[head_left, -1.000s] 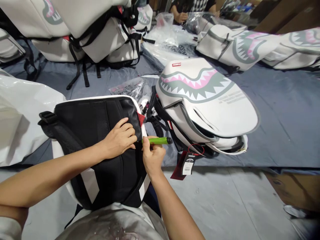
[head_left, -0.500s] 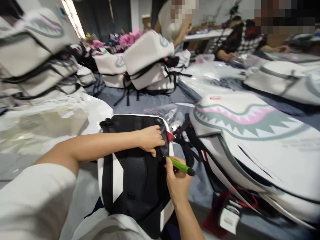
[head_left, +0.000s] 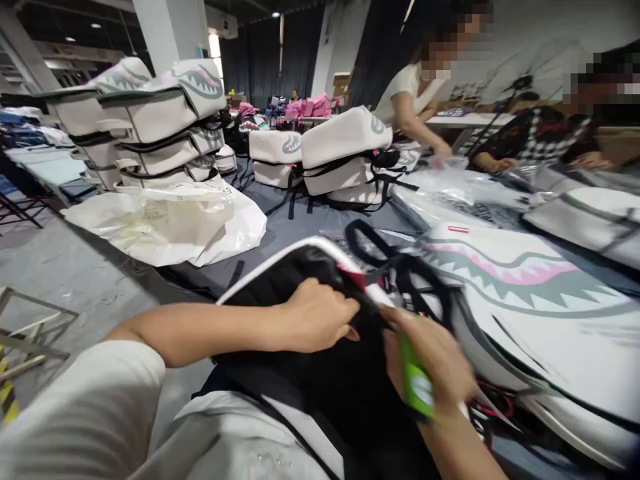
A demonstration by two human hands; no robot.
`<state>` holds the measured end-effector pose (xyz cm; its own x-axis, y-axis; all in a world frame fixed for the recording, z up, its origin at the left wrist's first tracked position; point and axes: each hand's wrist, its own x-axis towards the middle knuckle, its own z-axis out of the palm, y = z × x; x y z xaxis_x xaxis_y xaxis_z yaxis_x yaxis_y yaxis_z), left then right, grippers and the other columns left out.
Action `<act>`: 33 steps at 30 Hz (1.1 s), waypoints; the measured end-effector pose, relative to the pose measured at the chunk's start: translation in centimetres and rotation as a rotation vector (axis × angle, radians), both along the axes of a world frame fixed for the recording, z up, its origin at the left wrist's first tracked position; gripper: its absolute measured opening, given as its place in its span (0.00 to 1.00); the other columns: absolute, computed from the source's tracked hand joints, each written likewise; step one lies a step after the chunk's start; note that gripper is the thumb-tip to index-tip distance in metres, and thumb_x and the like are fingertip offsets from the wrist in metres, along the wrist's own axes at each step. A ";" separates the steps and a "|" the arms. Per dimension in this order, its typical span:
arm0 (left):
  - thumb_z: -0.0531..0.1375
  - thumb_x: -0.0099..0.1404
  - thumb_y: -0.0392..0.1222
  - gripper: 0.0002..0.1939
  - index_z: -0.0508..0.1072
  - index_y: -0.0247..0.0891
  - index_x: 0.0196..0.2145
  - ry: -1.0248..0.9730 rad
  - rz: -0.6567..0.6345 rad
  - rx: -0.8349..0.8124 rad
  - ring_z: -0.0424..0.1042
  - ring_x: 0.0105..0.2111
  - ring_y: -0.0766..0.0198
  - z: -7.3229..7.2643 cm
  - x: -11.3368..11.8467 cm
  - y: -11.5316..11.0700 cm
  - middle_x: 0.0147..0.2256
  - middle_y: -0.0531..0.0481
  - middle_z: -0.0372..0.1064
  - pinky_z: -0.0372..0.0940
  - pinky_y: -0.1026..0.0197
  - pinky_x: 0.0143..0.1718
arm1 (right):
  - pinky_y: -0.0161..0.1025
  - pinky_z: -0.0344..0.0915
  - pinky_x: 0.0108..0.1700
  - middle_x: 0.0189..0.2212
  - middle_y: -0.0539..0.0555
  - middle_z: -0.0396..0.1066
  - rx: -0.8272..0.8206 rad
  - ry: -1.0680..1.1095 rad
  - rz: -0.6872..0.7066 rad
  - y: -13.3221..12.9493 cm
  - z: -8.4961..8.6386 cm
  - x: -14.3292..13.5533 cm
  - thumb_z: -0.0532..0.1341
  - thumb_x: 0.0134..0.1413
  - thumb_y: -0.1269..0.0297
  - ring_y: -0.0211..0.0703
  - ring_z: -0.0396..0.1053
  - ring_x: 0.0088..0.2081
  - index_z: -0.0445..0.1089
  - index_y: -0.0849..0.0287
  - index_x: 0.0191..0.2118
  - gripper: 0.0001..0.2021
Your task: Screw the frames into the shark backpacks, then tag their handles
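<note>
A black-backed backpack with white edging (head_left: 295, 248) tilts up against my lap. My left hand (head_left: 320, 315) is closed on the black fabric of its upper part, fingers curled towards the right edge. In my right hand (head_left: 443, 357), blurred by motion, is a green pen-shaped tool (head_left: 416, 380) with a pale round mark on it. The fingertips of that hand touch the backpack's right edge, close to a small red tab (head_left: 353, 275). The working tip of the green tool is hidden.
A white backpack with a shark-mouth print (head_left: 530, 280) lies close on my right. Backpacks are stacked at the left (head_left: 150, 120) and middle back (head_left: 345, 140). A plastic bag (head_left: 185, 220) lies at the table's left edge. Across the table are two people, one in a white top (head_left: 407, 93).
The view has swung up and left. The backpack's top has been raised and tilted. My right hand has turned, with the green tool now pointing down; my left hand keeps its hold.
</note>
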<state>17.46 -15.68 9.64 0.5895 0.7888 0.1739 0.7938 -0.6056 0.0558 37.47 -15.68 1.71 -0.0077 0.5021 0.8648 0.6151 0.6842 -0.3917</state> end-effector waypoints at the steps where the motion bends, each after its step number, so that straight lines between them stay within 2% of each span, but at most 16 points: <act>1: 0.62 0.67 0.50 0.14 0.75 0.35 0.39 -0.020 0.003 -0.051 0.78 0.36 0.52 -1.2 -0.3 0.2 0.34 0.44 0.79 0.64 0.55 0.33 | 0.48 0.75 0.37 0.32 0.56 0.80 0.030 -0.164 0.105 0.5 -1.2 0.4 0.63 0.60 0.60 0.48 0.80 0.33 0.76 0.47 0.44 0.08; 3: 0.61 0.68 0.43 0.08 0.76 0.37 0.41 -0.055 -0.055 -0.108 0.78 0.38 0.59 -2.7 -1.2 1.3 0.37 0.48 0.79 0.67 0.59 0.35 | 0.48 0.76 0.40 0.39 0.55 0.80 0.051 -0.318 0.156 1.2 -3.2 0.9 0.60 0.62 0.69 0.48 0.80 0.37 0.72 0.49 0.53 0.15; 6: 0.55 0.72 0.37 0.10 0.74 0.39 0.46 -0.148 -0.125 -0.020 0.74 0.49 0.62 -2.5 -3.1 3.3 0.48 0.48 0.76 0.66 0.60 0.49 | 0.48 0.74 0.45 0.48 0.57 0.78 0.091 -0.325 0.098 1.0 -4.4 -0.4 0.59 0.60 0.74 0.49 0.78 0.46 0.66 0.50 0.59 0.23; 7: 0.56 0.71 0.37 0.12 0.73 0.38 0.50 -0.175 -0.106 0.041 0.70 0.55 0.59 -2.0 -3.7 3.9 0.53 0.45 0.72 0.63 0.57 0.55 | 0.47 0.73 0.46 0.49 0.57 0.78 0.109 -0.311 0.081 0.9 -4.3 -1.2 0.60 0.59 0.75 0.49 0.77 0.47 0.65 0.51 0.59 0.23; 9: 0.62 0.66 0.39 0.26 0.64 0.37 0.61 -0.168 -0.054 0.085 0.59 0.63 0.49 -1.1 -4.6 5.1 0.62 0.38 0.61 0.55 0.47 0.61 | 0.47 0.71 0.46 0.47 0.57 0.78 0.120 -0.290 0.063 0.9 -4.0 -3.0 0.61 0.58 0.75 0.50 0.76 0.48 0.66 0.52 0.57 0.22; 11: 0.68 0.60 0.44 0.44 0.52 0.37 0.68 -0.070 -0.040 -0.043 0.54 0.65 0.44 -0.7 -4.8 6.4 0.65 0.36 0.56 0.53 0.43 0.62 | 0.46 0.70 0.46 0.43 0.56 0.79 0.099 -0.276 0.075 1.3 -3.7 -4.6 0.61 0.58 0.75 0.50 0.76 0.47 0.67 0.53 0.55 0.20; 13: 0.69 0.58 0.48 0.51 0.45 0.37 0.70 0.042 -0.049 -0.203 0.57 0.63 0.44 -0.9 -4.4 7.7 0.64 0.36 0.57 0.55 0.44 0.60 | 0.46 0.68 0.45 0.39 0.55 0.79 0.058 -0.264 0.095 1.9 -3.6 -5.7 0.61 0.58 0.75 0.49 0.75 0.45 0.68 0.54 0.53 0.18; 15: 0.69 0.57 0.48 0.54 0.41 0.39 0.71 0.113 -0.033 -0.244 0.57 0.62 0.44 -1.7 -3.8 9.2 0.65 0.38 0.57 0.56 0.44 0.57 | 0.45 0.67 0.43 0.36 0.54 0.77 0.007 -0.223 0.144 2.2 -3.8 -6.4 0.60 0.59 0.75 0.47 0.75 0.40 0.68 0.54 0.51 0.16; 18: 0.68 0.57 0.48 0.54 0.41 0.41 0.71 0.145 -0.030 -0.199 0.60 0.59 0.45 -3.7 -3.0 11.2 0.64 0.39 0.59 0.57 0.48 0.53 | 0.44 0.66 0.40 0.31 0.52 0.73 -0.093 -0.160 0.257 1.8 -4.2 -6.7 0.60 0.58 0.76 0.43 0.72 0.32 0.68 0.56 0.48 0.13; 21: 0.67 0.60 0.50 0.50 0.42 0.42 0.70 0.151 -0.074 -0.182 0.63 0.57 0.48 -5.7 -2.8 12.6 0.62 0.40 0.61 0.57 0.51 0.53 | 0.45 0.67 0.39 0.30 0.52 0.72 -0.164 -0.205 0.291 1.2 -4.8 -6.2 0.59 0.58 0.76 0.43 0.71 0.32 0.68 0.57 0.46 0.11; 24: 0.68 0.58 0.53 0.56 0.36 0.39 0.71 0.133 -0.098 -0.129 0.58 0.62 0.47 -6.5 -2.7 12.5 0.66 0.35 0.54 0.54 0.50 0.58 | 0.50 0.70 0.45 0.36 0.56 0.75 -0.185 -0.233 0.297 1.1 -5.5 -5.1 0.59 0.59 0.75 0.47 0.74 0.39 0.69 0.56 0.48 0.13; 28: 0.72 0.49 0.61 0.71 0.28 0.34 0.71 0.160 -0.088 0.034 0.42 0.69 0.37 -6.1 -2.3 10.7 0.70 0.26 0.39 0.41 0.34 0.65 | 0.51 0.72 0.51 0.44 0.58 0.78 -0.175 -0.093 0.329 1.4 -6.1 -3.4 0.60 0.60 0.72 0.49 0.76 0.46 0.66 0.55 0.55 0.18; 31: 0.73 0.46 0.62 0.74 0.25 0.39 0.71 0.226 -0.121 0.117 0.33 0.71 0.33 -6.2 -1.9 9.8 0.71 0.26 0.26 0.37 0.27 0.63 | 0.51 0.73 0.50 0.44 0.59 0.78 -0.226 -0.011 0.352 1.5 -6.2 -2.7 0.58 0.63 0.65 0.50 0.77 0.46 0.65 0.56 0.58 0.18; 33: 0.74 0.46 0.59 0.73 0.25 0.44 0.71 0.254 -0.157 0.134 0.31 0.71 0.32 -6.7 -1.6 10.0 0.71 0.28 0.20 0.40 0.26 0.62 | 0.51 0.74 0.49 0.44 0.59 0.79 -0.293 0.011 0.355 1.7 -6.2 -2.6 0.56 0.66 0.58 0.52 0.77 0.46 0.65 0.56 0.58 0.18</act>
<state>15.87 -5.64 2.95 0.7398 0.6652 0.1016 0.6688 -0.7101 -0.2201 34.84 -13.98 -4.45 -0.2154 0.6931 0.6879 0.3574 0.7115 -0.6050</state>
